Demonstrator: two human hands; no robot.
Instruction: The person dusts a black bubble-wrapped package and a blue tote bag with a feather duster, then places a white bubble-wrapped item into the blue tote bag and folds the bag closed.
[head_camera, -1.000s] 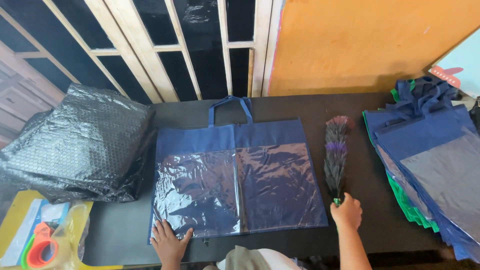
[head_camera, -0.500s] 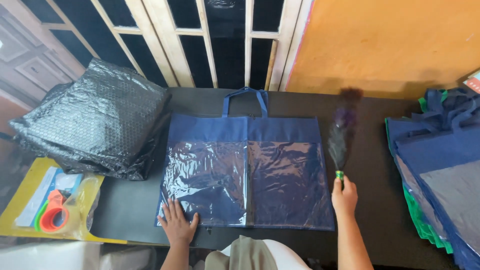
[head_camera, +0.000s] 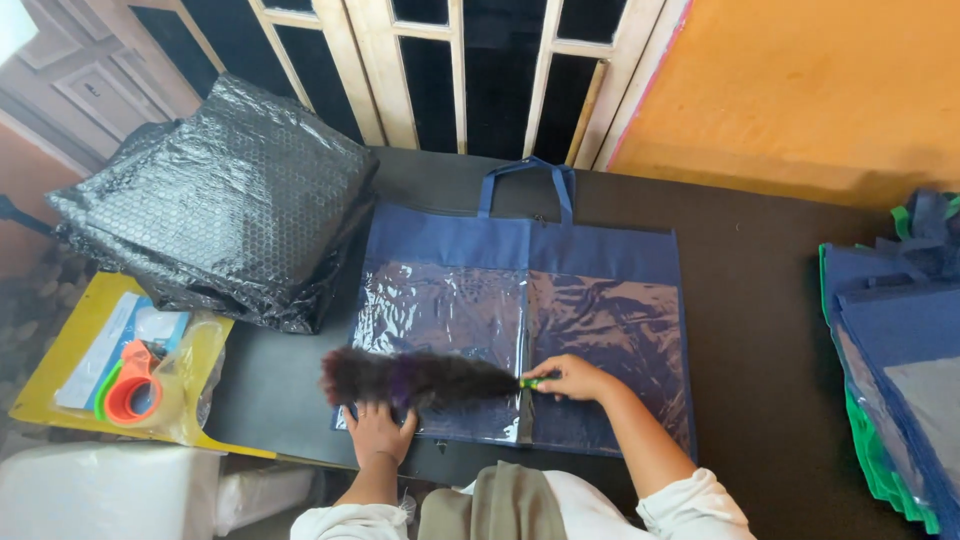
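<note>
On the dark table (head_camera: 780, 300) lies a blue bag (head_camera: 525, 330). Right hand (head_camera: 570, 378) grips a fluffy duster (head_camera: 415, 378), blurry, hiding part of the left hand (head_camera: 378, 430), pressed flat and open on the bag's near left corner.

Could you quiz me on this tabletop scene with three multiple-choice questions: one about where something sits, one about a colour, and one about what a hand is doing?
1. Where does the black bubble-wrap bundle lie?
A. left of the bag
B. on the bag
C. right of the bag

2. What colour is the flat bag?
A. red
B. navy blue
C. white

3. What is the right hand doing?
A. resting empty
B. holding the feather duster
C. lifting the bag's handles

Answers:
1 A, the bundle sits on the table's left side beside the bag.
2 B, its fabric is dark blue.
3 B, its fingers close on the duster's green handle, while the left hand presses flat on the bag.
</note>
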